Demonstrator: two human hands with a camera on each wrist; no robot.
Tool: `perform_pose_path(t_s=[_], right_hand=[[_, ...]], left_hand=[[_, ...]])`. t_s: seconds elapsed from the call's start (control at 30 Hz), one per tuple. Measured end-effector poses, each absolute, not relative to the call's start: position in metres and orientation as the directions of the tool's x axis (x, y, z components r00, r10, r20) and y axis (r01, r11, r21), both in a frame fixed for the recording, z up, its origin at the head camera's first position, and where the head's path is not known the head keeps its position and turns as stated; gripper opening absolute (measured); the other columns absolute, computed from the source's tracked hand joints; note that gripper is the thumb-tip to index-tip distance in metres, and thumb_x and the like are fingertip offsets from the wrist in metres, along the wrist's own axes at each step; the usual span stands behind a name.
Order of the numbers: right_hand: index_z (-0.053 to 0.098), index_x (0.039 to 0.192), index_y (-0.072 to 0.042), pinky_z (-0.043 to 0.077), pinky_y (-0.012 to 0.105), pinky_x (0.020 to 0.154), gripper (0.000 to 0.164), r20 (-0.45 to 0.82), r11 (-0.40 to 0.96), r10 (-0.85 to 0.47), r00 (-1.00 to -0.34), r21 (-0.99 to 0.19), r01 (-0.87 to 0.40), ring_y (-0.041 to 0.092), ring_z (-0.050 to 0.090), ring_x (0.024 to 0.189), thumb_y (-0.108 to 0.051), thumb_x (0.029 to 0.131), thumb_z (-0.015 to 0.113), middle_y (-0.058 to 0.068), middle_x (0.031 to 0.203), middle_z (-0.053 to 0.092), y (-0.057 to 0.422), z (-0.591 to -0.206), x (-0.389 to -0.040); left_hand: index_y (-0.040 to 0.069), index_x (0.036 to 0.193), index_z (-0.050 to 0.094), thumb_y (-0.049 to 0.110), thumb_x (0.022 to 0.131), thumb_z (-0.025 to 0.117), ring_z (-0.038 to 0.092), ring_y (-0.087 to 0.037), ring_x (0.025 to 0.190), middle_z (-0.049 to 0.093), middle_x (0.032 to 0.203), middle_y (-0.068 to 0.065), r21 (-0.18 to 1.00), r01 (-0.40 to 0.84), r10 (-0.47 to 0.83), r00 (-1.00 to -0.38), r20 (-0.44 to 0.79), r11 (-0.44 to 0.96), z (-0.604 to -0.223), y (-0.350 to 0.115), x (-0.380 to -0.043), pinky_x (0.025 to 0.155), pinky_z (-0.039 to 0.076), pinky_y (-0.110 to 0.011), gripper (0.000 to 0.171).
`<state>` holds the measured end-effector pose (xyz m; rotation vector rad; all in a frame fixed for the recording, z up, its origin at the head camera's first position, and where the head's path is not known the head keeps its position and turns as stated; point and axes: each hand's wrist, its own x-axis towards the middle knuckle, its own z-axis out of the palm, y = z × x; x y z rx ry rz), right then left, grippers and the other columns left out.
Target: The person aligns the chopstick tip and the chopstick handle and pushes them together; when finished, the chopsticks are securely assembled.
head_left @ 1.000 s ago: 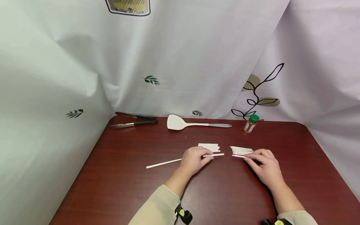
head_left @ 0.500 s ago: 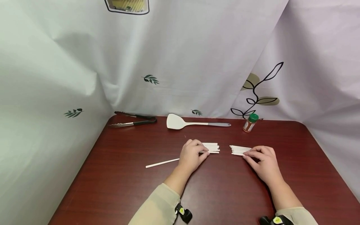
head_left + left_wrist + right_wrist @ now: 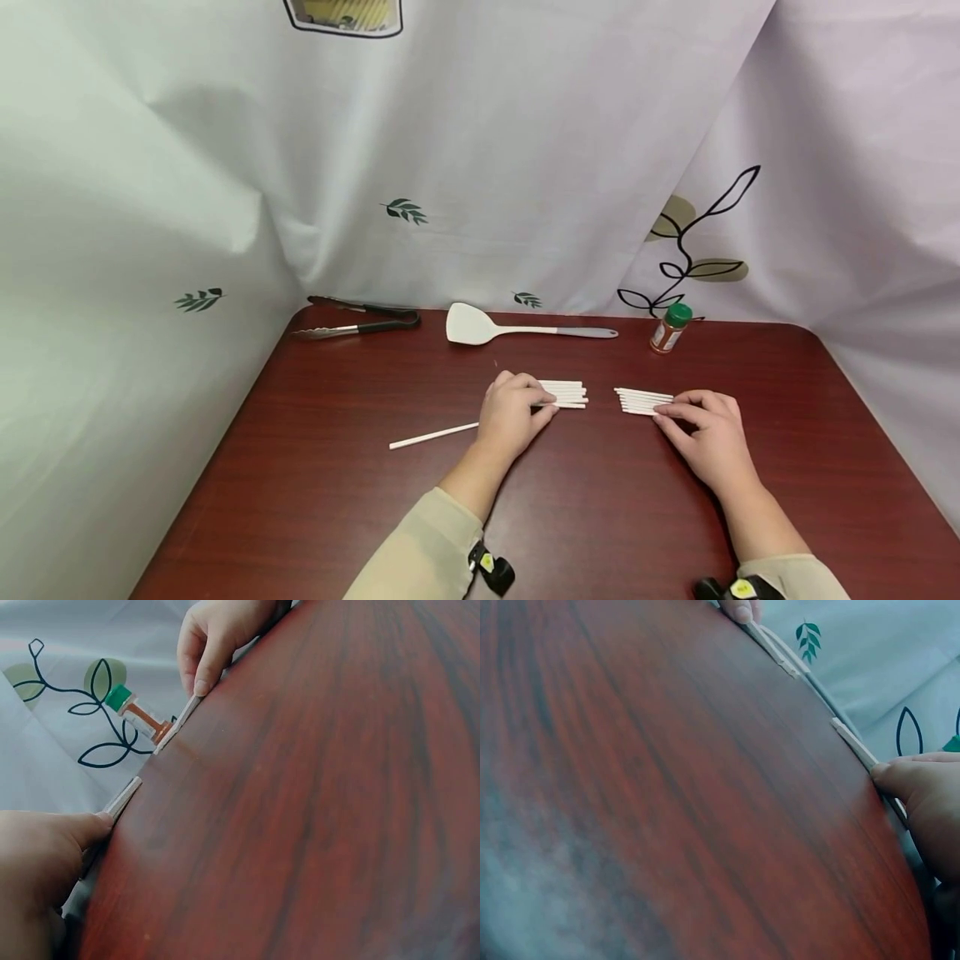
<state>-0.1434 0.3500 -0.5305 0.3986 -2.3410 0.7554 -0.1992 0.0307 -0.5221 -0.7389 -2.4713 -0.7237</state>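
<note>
Two rows of thin white sticks lie side by side on the dark red table. My left hand (image 3: 512, 419) is at the left row (image 3: 568, 392), thumb and fingertips pinching the nearest stick (image 3: 125, 798) while covering the left ends of the row. At the right row (image 3: 639, 399), my right hand (image 3: 711, 433) pinches the near stick (image 3: 853, 741) by its right part, its fingers over the right ends. A gap separates the two rows. One longer white stick (image 3: 431, 436) lies slanted to the left, its right end hidden behind my left hand.
Along the back of the table (image 3: 337, 500) lie black-handled metal tongs (image 3: 375, 323) and a white spatula (image 3: 472, 326). A small spice jar (image 3: 670, 328) with a green lid stands at the back right. A patterned white curtain (image 3: 487, 167) hangs behind.
My left hand has moved slightly away from me, bringing its stick up against the left row. The right hand's stick has shifted slightly towards the right row. The last half second shows little movement.
</note>
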Motion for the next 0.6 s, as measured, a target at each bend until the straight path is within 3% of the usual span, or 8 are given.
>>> perform_pose_path(t_s=[0.3,0.6], right_hand=[[0.084,0.089,-0.008,0.034,0.053,0.088,0.022,0.655,0.789,-0.084,-0.751,-0.416,-0.451,0.045,0.053,0.095,0.002,0.070,0.092,0.016,0.096,0.067,0.3482,-0.5290,-0.1436],[0.082,0.100,-0.004,0.035,0.053,0.089,0.033,0.633,0.795,-0.045,-0.772,-0.446,-0.412,0.044,0.055,0.097,-0.001,0.069,0.094,0.015,0.098,0.068,0.3468,-0.5272,-0.1419]], left_hand=[[0.026,0.094,0.087,0.031,0.082,0.093,0.061,-0.016,0.090,0.074,0.097,0.012,0.373,0.581,0.354,-0.776,0.523,0.724,-0.5217,0.0308,-0.2000,0.080,0.052,-0.034,0.014],[0.025,0.091,0.085,0.031,0.081,0.094,0.061,-0.016,0.088,0.072,0.095,0.011,0.351,0.605,0.374,-0.754,0.540,0.715,-0.5207,0.0313,-0.1981,0.082,0.053,-0.034,0.015]])
